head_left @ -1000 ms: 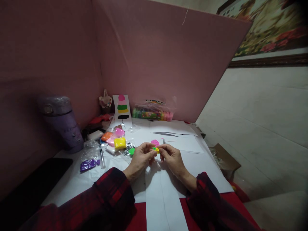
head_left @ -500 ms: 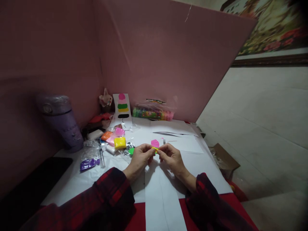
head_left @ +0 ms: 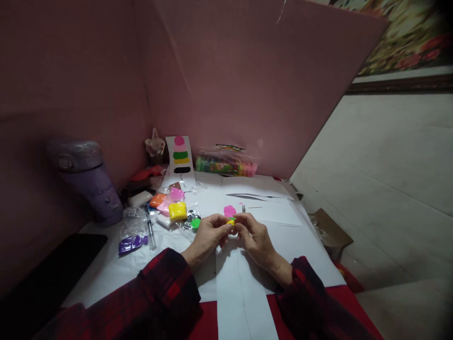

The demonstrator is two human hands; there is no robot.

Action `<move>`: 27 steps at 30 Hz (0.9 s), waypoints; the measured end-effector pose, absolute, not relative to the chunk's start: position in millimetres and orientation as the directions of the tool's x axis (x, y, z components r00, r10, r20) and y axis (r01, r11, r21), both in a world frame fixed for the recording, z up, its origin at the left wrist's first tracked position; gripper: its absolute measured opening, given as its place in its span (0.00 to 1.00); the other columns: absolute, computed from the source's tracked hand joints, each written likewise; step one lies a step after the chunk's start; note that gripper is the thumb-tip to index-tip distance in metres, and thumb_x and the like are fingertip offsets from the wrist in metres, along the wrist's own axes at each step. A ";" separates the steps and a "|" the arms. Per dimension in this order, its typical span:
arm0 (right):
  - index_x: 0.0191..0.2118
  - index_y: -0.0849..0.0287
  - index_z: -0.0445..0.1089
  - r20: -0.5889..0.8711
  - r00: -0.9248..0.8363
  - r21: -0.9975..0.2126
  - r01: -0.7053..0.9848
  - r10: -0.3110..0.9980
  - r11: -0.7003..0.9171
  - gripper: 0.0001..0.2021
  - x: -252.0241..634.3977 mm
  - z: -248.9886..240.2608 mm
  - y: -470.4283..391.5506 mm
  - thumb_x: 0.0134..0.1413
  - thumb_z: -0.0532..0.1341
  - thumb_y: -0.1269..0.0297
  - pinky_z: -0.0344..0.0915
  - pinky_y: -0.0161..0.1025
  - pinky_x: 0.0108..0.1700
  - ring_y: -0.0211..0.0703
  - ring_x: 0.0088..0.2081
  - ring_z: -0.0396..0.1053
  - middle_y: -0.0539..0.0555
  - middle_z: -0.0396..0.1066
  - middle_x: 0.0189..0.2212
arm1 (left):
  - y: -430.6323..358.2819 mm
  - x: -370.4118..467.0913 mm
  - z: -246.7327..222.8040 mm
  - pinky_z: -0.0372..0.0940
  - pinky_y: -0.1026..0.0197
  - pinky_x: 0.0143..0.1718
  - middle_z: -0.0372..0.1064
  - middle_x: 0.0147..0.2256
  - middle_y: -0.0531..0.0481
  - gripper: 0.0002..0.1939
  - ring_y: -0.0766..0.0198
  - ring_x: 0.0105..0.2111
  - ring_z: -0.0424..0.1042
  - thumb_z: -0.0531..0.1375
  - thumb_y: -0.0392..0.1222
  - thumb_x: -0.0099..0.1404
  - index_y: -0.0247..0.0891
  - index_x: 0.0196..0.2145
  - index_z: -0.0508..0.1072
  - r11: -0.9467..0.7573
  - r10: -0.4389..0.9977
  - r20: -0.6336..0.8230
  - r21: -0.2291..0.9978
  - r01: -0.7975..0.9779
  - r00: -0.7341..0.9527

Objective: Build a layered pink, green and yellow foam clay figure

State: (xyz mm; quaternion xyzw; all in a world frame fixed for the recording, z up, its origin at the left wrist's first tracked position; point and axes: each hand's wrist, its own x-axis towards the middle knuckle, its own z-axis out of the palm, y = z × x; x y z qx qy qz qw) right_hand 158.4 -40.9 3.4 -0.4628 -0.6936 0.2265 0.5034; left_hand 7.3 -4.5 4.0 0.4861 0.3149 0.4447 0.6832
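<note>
Between the fingertips of my left hand (head_left: 211, 233) and my right hand (head_left: 255, 237) is a small piece of yellow clay (head_left: 231, 224). Both hands pinch it, just above a long white paper strip (head_left: 237, 278). A bit of green clay (head_left: 232, 218) shows right behind the yellow piece; whether it is joined to it I cannot tell. Past the fingers lies a flat, textured pink clay round (head_left: 230, 210) on the white paper. A small fork (head_left: 244, 208) and a thin stick (head_left: 255, 207) rest to its right.
To the left lie several wrapped clay packs, among them a yellow pack (head_left: 177, 211) and a purple pack (head_left: 132, 244). A purple bottle (head_left: 90, 184) stands at far left. A card with coloured patches (head_left: 180, 155) leans at the back beside a wrapped multicoloured pack (head_left: 226, 165).
The yellow clay has turned in my fingers and now looks rounder, with green showing behind it. My right fingertips have shifted slightly. The whole view has moved a little.
</note>
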 end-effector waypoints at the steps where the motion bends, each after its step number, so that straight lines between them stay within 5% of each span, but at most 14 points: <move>1: 0.45 0.57 0.68 0.517 -0.086 -0.744 0.448 0.852 0.496 0.08 158.9 3.8 -41.1 0.60 0.58 0.67 0.68 0.38 0.33 0.40 0.29 0.70 0.52 0.72 0.31 | -4.5 7.0 3.6 0.56 0.69 0.14 0.68 0.19 0.52 0.19 0.72 0.15 0.62 0.71 0.50 0.47 0.31 0.28 0.74 0.135 0.914 0.001 0.942 -0.307 0.405; 8: 0.39 0.58 0.71 0.633 -0.143 -0.608 0.516 0.761 0.603 0.05 161.8 2.0 -39.3 0.59 0.59 0.71 0.67 0.37 0.34 0.40 0.30 0.69 0.52 0.71 0.29 | -2.2 6.5 -0.1 0.60 0.69 0.17 0.69 0.20 0.51 0.21 0.70 0.17 0.67 0.68 0.54 0.51 0.31 0.28 0.73 0.196 0.878 -0.013 0.922 -0.335 0.479; 19: 0.36 0.57 0.71 0.673 -0.116 -0.599 0.495 0.731 0.630 0.06 158.4 2.3 -40.7 0.58 0.57 0.73 0.65 0.37 0.33 0.39 0.30 0.67 0.51 0.69 0.29 | -0.1 6.5 -3.3 0.61 0.67 0.16 0.70 0.20 0.50 0.21 0.69 0.16 0.67 0.71 0.51 0.48 0.30 0.30 0.73 0.207 0.875 -0.007 0.909 -0.361 0.484; 23: 0.33 0.58 0.71 0.594 -0.077 -0.684 0.477 0.801 0.552 0.02 159.0 0.2 -39.0 0.57 0.61 0.69 0.64 0.36 0.32 0.38 0.28 0.66 0.51 0.69 0.27 | -0.1 5.6 -1.5 0.60 0.68 0.17 0.69 0.19 0.50 0.20 0.70 0.16 0.66 0.71 0.50 0.47 0.30 0.29 0.73 0.172 0.886 0.015 0.917 -0.360 0.463; 27: 0.33 0.59 0.70 0.451 0.036 -0.862 0.278 0.892 0.425 0.05 158.1 -0.1 -36.4 0.57 0.62 0.63 0.65 0.34 0.27 0.36 0.24 0.66 0.48 0.68 0.25 | -0.2 5.2 -0.7 0.62 0.67 0.18 0.70 0.21 0.50 0.18 0.69 0.18 0.67 0.70 0.48 0.48 0.30 0.30 0.75 0.130 0.902 0.046 0.919 -0.372 0.430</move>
